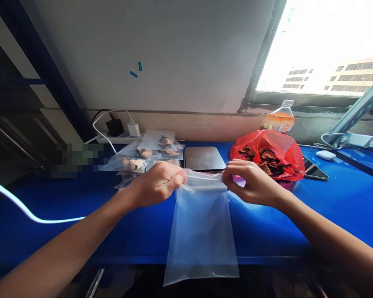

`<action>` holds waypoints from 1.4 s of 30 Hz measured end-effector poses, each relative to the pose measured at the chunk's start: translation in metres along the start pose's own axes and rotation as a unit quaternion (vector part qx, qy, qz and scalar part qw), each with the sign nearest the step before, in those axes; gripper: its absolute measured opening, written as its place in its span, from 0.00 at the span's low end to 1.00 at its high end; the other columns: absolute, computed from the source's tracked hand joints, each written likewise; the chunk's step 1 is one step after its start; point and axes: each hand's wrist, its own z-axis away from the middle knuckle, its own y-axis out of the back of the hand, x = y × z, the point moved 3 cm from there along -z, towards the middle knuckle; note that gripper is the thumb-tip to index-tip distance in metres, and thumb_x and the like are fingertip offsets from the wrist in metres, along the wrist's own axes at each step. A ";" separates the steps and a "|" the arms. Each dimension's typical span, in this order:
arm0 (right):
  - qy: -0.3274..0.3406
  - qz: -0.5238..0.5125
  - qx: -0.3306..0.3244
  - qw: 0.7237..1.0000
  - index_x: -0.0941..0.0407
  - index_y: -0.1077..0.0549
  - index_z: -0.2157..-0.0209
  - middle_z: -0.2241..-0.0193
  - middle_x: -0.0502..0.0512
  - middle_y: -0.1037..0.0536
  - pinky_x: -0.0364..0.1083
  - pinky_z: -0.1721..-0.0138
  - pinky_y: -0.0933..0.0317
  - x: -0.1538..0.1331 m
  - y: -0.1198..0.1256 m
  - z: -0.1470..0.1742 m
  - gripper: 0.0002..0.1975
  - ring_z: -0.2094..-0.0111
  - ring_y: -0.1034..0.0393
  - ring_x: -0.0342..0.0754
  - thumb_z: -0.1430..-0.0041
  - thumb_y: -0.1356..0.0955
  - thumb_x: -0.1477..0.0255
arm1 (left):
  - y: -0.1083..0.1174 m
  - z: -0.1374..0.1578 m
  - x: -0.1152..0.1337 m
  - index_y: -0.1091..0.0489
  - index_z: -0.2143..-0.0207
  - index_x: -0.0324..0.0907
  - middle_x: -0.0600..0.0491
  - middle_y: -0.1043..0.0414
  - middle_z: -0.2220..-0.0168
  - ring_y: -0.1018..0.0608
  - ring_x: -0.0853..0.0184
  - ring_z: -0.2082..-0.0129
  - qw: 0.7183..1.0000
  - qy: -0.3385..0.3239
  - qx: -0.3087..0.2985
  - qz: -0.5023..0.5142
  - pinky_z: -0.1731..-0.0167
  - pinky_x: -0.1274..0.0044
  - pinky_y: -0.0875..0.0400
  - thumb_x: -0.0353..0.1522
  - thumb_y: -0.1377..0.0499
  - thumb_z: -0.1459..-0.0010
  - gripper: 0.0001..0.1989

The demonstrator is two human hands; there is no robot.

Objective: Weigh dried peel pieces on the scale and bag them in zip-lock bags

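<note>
A clear zip-lock bag (203, 236) with nothing visible inside hangs between my hands, its lower end past the table's front edge. My left hand (161, 184) is closed on the bag's top left corner. Thumb and fingers of my right hand (250, 182) pinch its top right corner. Just behind the bag lies a flat digital scale (205, 158) with a metal plate. A red plastic bag (294, 159) holding dark dried slices (269, 159) stands open beyond my right hand. Filled clear bags with pale and brown dried pieces (135, 165) are piled beyond my left hand.
A bottle of orange drink (279, 118) stands behind the red bag. A phone (315, 169) and a white earbud case (325, 155) lie at the right. A power strip with chargers (133, 129) sits by the wall. A white cable (46, 220) crosses the blue table (127, 236) at left.
</note>
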 end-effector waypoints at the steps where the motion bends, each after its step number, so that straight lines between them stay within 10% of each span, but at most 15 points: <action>1: 0.009 0.039 0.012 0.999 0.57 0.28 0.68 0.71 0.55 0.26 0.47 0.66 0.42 -0.005 -0.002 0.000 0.04 0.69 0.35 0.47 0.46 0.35 0.77 | -0.003 0.000 0.003 0.37 0.78 0.40 0.55 0.35 0.78 0.35 0.70 0.77 1.000 -0.009 -0.011 -0.020 0.73 0.76 0.42 0.34 0.55 0.35 0.19; 10: 0.052 -0.063 0.046 0.996 0.53 0.39 0.64 0.68 0.51 0.28 0.43 0.68 0.40 -0.048 -0.029 0.010 0.14 0.68 0.35 0.44 0.52 0.36 0.82 | -0.050 0.001 0.029 0.36 0.72 0.41 0.53 0.30 0.76 0.29 0.66 0.78 0.976 -0.104 -0.113 -0.154 0.75 0.74 0.42 0.34 0.59 0.30 0.19; 42: 0.023 -0.212 -0.038 0.976 0.54 0.40 0.65 0.68 0.51 0.30 0.44 0.66 0.37 -0.034 -0.023 -0.003 0.08 0.67 0.37 0.43 0.41 0.36 0.80 | -0.030 0.004 0.033 0.33 0.77 0.41 0.55 0.33 0.81 0.31 0.70 0.81 0.964 -0.190 0.096 -0.159 0.77 0.75 0.40 0.29 0.51 0.37 0.16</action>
